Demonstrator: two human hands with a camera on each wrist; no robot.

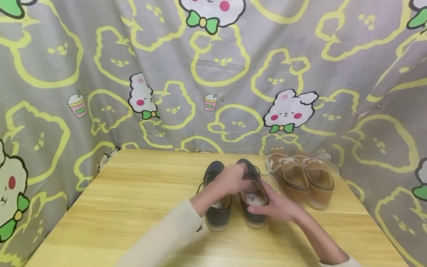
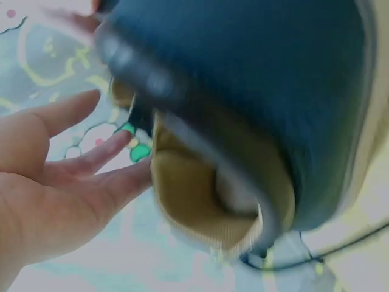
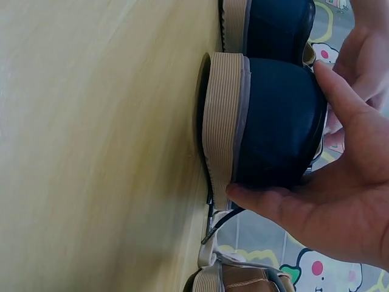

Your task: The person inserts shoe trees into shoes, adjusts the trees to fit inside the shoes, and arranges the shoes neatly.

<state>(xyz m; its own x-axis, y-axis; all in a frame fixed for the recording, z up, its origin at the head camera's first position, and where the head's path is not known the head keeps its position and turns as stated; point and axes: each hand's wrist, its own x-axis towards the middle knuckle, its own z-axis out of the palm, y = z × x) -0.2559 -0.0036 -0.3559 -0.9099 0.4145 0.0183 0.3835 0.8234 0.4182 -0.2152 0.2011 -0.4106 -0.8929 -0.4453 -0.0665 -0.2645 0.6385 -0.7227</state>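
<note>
Two dark navy shoes stand side by side on the wooden table, toes pointing away. Over the tongue of the right-hand navy shoe point(image 1: 254, 218) reaches my left hand point(image 1: 235, 178). In the left wrist view the left hand's fingers point(image 2: 106, 149) look extended and apart, some tips close to or behind a shoe's collar. My right hand point(image 3: 346, 176) grips the right-hand shoe at its heel end, thumb and fingers on opposite sides. The left-hand navy shoe point(image 1: 218, 218) lies partly under my left wrist. A dark lace point(image 2: 352, 246) trails from a shoe.
Two brown shoes point(image 1: 320, 185) with pale laces point(image 1: 271, 168) stand to the right near the back of the table point(image 1: 140, 200). A grey curtain point(image 1: 173, 66) with cartoon prints hangs behind and on both sides.
</note>
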